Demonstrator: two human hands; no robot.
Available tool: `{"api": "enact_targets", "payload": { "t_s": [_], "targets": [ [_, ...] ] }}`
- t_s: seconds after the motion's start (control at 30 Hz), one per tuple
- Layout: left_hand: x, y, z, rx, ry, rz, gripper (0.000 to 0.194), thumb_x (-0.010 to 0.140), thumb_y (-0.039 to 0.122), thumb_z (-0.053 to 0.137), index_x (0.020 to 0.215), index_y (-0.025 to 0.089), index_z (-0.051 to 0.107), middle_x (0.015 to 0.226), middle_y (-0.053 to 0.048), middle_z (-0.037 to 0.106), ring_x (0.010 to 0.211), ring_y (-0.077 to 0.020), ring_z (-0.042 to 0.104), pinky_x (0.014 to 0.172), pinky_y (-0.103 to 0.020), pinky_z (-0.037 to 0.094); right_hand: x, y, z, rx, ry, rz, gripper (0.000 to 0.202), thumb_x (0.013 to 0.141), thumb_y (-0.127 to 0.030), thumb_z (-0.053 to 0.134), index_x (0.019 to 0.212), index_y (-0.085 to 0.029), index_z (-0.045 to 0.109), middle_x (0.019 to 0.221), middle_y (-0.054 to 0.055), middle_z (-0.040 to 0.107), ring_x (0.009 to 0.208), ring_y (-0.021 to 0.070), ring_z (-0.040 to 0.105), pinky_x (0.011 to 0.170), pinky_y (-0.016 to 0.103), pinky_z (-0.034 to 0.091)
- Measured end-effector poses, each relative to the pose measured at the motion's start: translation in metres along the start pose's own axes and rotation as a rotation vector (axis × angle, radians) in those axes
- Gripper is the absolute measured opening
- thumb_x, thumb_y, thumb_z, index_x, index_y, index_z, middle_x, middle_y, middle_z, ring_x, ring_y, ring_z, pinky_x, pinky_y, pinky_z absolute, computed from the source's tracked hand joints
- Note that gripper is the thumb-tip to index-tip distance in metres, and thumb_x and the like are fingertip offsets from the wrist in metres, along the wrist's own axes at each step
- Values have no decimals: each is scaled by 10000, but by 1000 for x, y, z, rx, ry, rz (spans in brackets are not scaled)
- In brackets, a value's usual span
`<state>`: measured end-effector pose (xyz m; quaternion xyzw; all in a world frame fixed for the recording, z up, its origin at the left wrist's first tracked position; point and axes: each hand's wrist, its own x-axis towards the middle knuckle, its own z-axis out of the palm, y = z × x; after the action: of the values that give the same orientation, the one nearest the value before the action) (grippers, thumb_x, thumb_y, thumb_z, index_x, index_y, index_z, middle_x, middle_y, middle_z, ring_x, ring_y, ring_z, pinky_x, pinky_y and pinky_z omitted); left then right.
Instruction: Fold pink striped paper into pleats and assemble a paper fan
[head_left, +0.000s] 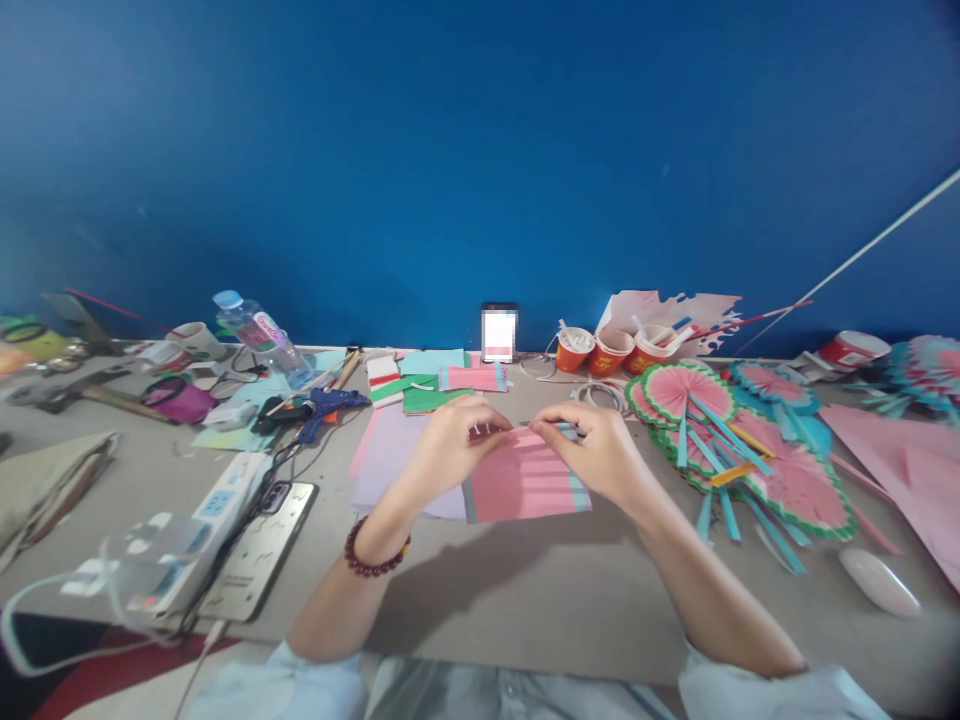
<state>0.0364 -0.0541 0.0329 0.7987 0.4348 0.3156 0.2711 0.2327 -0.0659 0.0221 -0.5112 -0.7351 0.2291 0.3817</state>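
Both hands hold a pink sheet with blue side edges (525, 482) by its far edge, above the grey table. My left hand (452, 447) pinches it near the middle of that edge, thumb against fingers. My right hand (589, 445) grips the same edge farther right, its thumb and fingers pressed together. Light stripes, perhaps folds or shadows, cross the right half of the sheet. Lilac paper (401, 460) lies under and beside my left hand. Beyond the hands sits a small pink and blue paper piece (472, 377) on green sheets (431, 400).
On the grey table (525, 610), pink and green paper fans (802, 475) and a white mouse (879, 582) lie right. Red cups (611, 352) and a lit screen (499, 335) stand behind. Left are a bottle (262, 335), blue glue gun (322, 408), phone (259, 550) and power strip (206, 535).
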Motion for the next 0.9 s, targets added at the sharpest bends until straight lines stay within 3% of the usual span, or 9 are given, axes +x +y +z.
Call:
{"api": "enact_targets", "payload": {
  "t_s": [0.3, 0.9],
  "targets": [
    [1, -10, 5, -72, 3, 42, 150, 841, 237, 574, 789, 191, 707, 765, -45, 639, 704, -148, 581, 599, -243, 421, 1, -1, -1, 7, -23, 21, 155, 818, -290, 560, 780, -218, 691, 805, 9, 724, 748, 183, 648, 662, 269, 450],
    [4, -2, -4, -134, -36, -52, 149, 791, 219, 575, 672, 157, 641, 671, -15, 604, 583, -96, 490, 530, -214, 379, 4, 0, -9, 94, -63, 19, 147, 809, -306, 573, 837, -215, 684, 873, 30, 716, 812, 185, 647, 731, 283, 478]
  ]
}}
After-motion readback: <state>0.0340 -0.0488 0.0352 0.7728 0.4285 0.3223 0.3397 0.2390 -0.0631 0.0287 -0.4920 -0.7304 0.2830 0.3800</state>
